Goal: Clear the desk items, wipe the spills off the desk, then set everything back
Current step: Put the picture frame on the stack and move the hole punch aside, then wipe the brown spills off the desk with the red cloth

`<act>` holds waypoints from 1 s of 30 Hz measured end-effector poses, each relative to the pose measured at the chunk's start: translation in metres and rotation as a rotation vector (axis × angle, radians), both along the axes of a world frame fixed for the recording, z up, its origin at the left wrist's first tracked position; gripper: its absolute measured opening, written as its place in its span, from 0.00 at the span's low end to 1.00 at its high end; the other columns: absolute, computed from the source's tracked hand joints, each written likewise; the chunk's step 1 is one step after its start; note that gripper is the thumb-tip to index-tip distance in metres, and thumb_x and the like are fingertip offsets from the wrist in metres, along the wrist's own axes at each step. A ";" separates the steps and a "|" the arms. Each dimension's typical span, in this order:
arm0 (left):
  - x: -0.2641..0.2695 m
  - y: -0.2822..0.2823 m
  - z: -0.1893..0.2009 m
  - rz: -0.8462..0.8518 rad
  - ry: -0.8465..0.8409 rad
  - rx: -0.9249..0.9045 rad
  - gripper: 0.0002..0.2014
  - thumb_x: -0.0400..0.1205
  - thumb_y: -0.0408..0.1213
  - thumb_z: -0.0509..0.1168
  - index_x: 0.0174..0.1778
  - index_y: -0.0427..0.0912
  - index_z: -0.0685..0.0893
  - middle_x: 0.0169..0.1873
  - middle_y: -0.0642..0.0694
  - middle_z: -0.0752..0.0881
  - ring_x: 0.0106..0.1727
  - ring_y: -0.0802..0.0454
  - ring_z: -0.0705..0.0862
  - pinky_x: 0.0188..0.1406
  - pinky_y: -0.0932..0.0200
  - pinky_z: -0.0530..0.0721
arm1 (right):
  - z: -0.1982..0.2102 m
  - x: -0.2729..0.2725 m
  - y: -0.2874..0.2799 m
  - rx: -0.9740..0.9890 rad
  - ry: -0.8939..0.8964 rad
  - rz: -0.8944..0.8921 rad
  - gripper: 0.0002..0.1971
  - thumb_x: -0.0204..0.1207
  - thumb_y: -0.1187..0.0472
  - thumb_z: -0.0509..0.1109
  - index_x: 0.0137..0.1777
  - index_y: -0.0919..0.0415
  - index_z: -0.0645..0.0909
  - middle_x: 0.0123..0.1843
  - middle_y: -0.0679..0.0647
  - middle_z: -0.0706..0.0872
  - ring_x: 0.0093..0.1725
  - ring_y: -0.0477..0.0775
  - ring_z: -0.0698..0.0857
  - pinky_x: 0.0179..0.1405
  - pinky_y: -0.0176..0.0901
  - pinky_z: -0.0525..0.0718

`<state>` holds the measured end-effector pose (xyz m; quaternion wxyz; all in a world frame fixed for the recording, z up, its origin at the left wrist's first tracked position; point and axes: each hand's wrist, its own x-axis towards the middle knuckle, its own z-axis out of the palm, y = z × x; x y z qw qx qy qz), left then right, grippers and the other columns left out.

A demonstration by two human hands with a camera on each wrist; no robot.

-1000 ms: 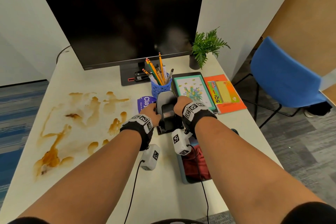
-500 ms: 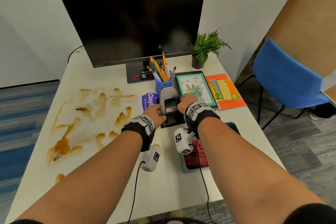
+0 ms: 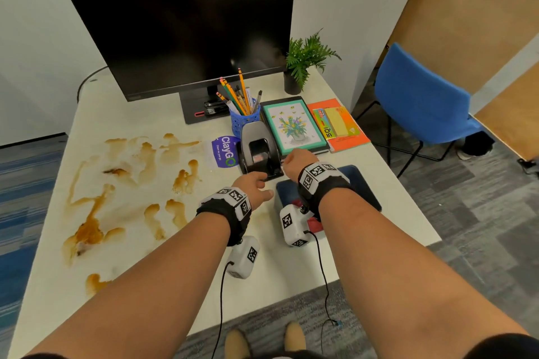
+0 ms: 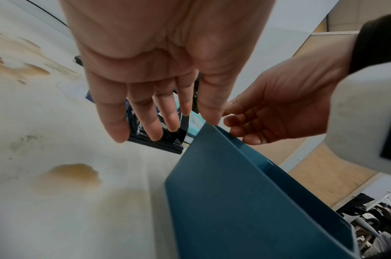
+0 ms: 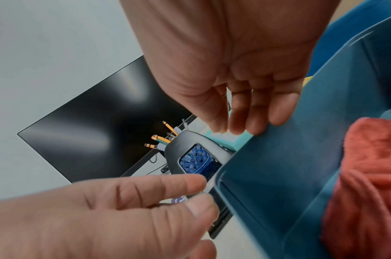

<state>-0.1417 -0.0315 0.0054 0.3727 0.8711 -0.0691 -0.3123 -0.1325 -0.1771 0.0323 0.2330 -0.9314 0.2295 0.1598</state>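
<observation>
A black and grey hole punch [image 3: 259, 151] stands on the white desk [image 3: 163, 271] in front of the blue pencil cup [image 3: 245, 121]. My left hand [image 3: 256, 186] hovers just short of its near edge, fingers [image 4: 154, 113] straight and spread, holding nothing. My right hand [image 3: 297, 159] hangs at the punch's right side above the far corner of the teal bin [image 3: 358, 181], fingers [image 5: 245, 108] loosely bent and empty. A red cloth [image 5: 367, 184] lies in the bin. Brown spills [image 3: 96, 218] cover the desk's left half.
A purple wipes pack [image 3: 223, 151] lies left of the punch. A framed flower picture [image 3: 294, 125] and an orange book [image 3: 341, 122] lie to the right. Monitor [image 3: 180, 23], black stapler [image 3: 214, 106] and small plant [image 3: 303, 64] stand behind. A blue chair [image 3: 420, 96] is off the right edge.
Both hands gripped the hole punch by its sides a second ago. They have let go and drawn back toward me, and the punch stays standing on the desk.
</observation>
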 end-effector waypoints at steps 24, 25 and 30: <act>-0.050 -0.024 -0.001 0.137 -0.015 0.011 0.30 0.80 0.44 0.68 0.79 0.48 0.66 0.69 0.41 0.81 0.68 0.44 0.80 0.65 0.53 0.77 | -0.015 -0.064 -0.023 -0.267 0.465 0.445 0.25 0.76 0.45 0.69 0.70 0.55 0.77 0.63 0.57 0.85 0.61 0.60 0.84 0.64 0.50 0.80; -0.051 -0.024 -0.001 0.140 -0.015 0.009 0.30 0.81 0.44 0.67 0.79 0.48 0.66 0.68 0.41 0.81 0.68 0.44 0.80 0.66 0.53 0.76 | -0.019 -0.064 -0.023 -0.285 0.476 0.467 0.27 0.77 0.46 0.69 0.74 0.54 0.73 0.67 0.57 0.82 0.65 0.60 0.81 0.67 0.50 0.78; -0.052 -0.023 -0.002 0.153 -0.018 0.002 0.30 0.81 0.44 0.67 0.79 0.49 0.66 0.67 0.42 0.83 0.67 0.44 0.81 0.66 0.54 0.75 | -0.025 -0.068 -0.031 -0.365 0.457 0.545 0.28 0.81 0.44 0.60 0.79 0.52 0.67 0.74 0.57 0.77 0.71 0.61 0.78 0.70 0.51 0.75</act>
